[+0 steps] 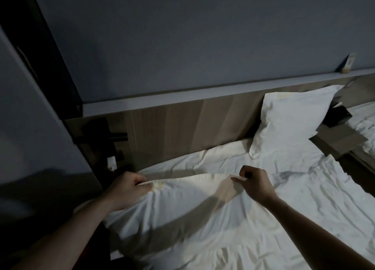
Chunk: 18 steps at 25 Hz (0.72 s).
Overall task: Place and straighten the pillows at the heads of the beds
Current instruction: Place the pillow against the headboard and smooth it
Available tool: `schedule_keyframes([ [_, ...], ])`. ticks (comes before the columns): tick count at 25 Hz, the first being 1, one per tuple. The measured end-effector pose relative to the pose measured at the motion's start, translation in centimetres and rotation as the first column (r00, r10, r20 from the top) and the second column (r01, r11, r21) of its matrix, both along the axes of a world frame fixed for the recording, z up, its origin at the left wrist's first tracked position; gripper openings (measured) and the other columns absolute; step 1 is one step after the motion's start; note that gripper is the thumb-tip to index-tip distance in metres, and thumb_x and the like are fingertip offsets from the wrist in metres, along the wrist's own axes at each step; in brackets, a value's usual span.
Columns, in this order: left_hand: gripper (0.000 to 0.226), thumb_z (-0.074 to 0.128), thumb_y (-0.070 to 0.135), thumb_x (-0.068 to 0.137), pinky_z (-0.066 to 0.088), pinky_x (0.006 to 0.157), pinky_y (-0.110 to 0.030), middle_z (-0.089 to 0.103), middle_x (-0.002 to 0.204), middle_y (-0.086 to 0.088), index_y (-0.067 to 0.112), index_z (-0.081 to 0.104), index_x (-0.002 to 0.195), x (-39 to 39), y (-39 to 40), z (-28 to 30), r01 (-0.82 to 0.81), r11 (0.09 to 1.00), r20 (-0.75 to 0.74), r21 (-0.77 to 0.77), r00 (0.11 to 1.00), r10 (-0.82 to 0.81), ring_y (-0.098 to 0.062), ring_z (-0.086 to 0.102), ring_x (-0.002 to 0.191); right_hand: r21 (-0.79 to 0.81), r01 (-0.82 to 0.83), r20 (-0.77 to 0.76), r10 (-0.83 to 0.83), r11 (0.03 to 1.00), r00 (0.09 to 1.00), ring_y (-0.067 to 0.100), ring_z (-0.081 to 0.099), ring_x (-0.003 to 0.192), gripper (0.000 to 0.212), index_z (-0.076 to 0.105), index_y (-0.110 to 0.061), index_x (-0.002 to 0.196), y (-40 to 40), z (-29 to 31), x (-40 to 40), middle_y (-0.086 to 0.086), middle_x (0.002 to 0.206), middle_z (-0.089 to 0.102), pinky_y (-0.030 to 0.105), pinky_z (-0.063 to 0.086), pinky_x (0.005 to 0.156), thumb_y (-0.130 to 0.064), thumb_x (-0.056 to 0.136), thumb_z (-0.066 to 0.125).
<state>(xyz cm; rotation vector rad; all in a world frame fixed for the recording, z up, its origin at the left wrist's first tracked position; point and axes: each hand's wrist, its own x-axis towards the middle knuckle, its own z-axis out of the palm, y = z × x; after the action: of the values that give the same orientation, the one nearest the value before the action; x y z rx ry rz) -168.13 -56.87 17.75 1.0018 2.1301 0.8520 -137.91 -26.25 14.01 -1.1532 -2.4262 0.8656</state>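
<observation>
The near pillow (182, 204) is matt white cloth, creased and faintly stained yellow near one corner. The far pillow (292, 115) is smoother white cloth. The bed (304, 198) sheet is wrinkled cotton-like fabric. The headboard (172, 127) looks matt wood-grain laminate.

One head-worn wide-angle view looks forward and down, close over the bed (223, 229), facing the headboard (172, 127) and wall (182, 36)
</observation>
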Motion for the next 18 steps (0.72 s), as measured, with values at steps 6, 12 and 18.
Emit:
schedule_keyframes([
  [6, 0.02, 0.074, 0.029, 0.092, 0.053, 0.074, -0.037, 0.076, 0.074, 0.003, 0.022, 0.077, 0.073, -3.5, 2.7, -4.8, -0.043, 0.988, -0.125, 0.152, 0.99, 0.062, -0.007, 0.07, 0.075, 0.097, -0.019, 0.027, 0.016, 0.995, 0.999, 0.009, 0.042, 0.047, 0.054, 0.042, -0.025, 0.058, 5.0, -5.0, -5.7, -0.01, 0.049, 0.049, 0.029, 0.037, 0.05, -0.048, 0.082, 0.084],
  [12, 0.023, 0.072, 0.031, 0.093, 0.047, 0.066, -0.027, 0.073, 0.069, 0.007, 0.026, 0.075, 0.072, -4.7, 5.9, -13.5, -0.179, 0.911, -0.318, 0.371, 0.897, 0.306, 0.002, 0.061, 0.065, 0.361, -0.131, 0.049, 0.122, 0.923, 0.991, -0.001, 0.065, 0.06, 0.04, 0.065, -0.027, 0.076, 11.6, -17.1, -9.1, -0.016, 0.068, 0.071, 0.024, 0.049, 0.053, -0.067, 0.082, 0.069],
  [18, 0.026, 0.065, 0.031, 0.099, 0.049, 0.072, -0.033, 0.072, 0.074, 0.006, 0.022, 0.073, 0.076, -0.2, 9.9, -17.2, -0.376, 0.85, -0.404, 0.369, 0.759, 0.511, -0.01, 0.067, 0.078, 0.284, -0.236, 0.056, 0.23, 0.929, 0.972, 0.011, 0.066, 0.067, 0.02, 0.064, -0.027, 0.073, 14.7, -24.3, -8.4, -0.008, 0.067, 0.068, 0.038, 0.054, 0.065, -0.04, 0.086, 0.072],
])
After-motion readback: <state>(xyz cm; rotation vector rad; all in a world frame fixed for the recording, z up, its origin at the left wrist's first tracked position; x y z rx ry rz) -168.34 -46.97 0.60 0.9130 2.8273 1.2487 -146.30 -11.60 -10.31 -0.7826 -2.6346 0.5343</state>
